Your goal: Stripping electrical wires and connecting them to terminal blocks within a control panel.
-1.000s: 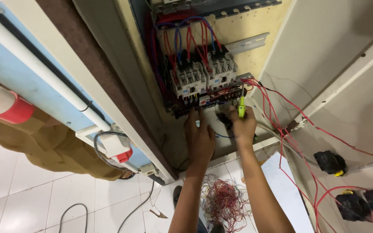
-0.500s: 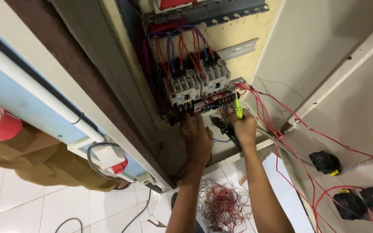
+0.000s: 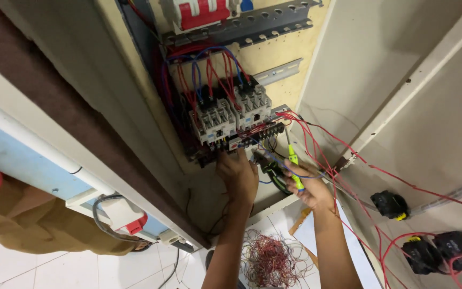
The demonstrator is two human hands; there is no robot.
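My left hand (image 3: 239, 174) reaches up to the underside of the two white contactors (image 3: 231, 115) in the open electrical panel, its fingertips at the black terminal strip (image 3: 260, 134); whether it pinches a wire there I cannot see. My right hand (image 3: 311, 190) grips a yellow-green screwdriver (image 3: 294, 167), tip pointing up toward the terminal strip's right end. Red and blue wires (image 3: 209, 72) loop from the contactors up to a metal rail (image 3: 241, 29). Loose red wires (image 3: 322, 150) trail from the strip past my right wrist.
A red breaker (image 3: 201, 10) sits at the panel top. On the floor lies a tangle of red wire (image 3: 271, 259) and a white sheet (image 3: 322, 235). Black-and-yellow devices (image 3: 390, 204) hang on the right wall. A red-and-white plug box (image 3: 124, 214) hangs at lower left.
The view has moved closer to the panel. My right hand has drawn down and to the right with the screwdriver, away from the terminal strip. My left hand stays at the contactors.
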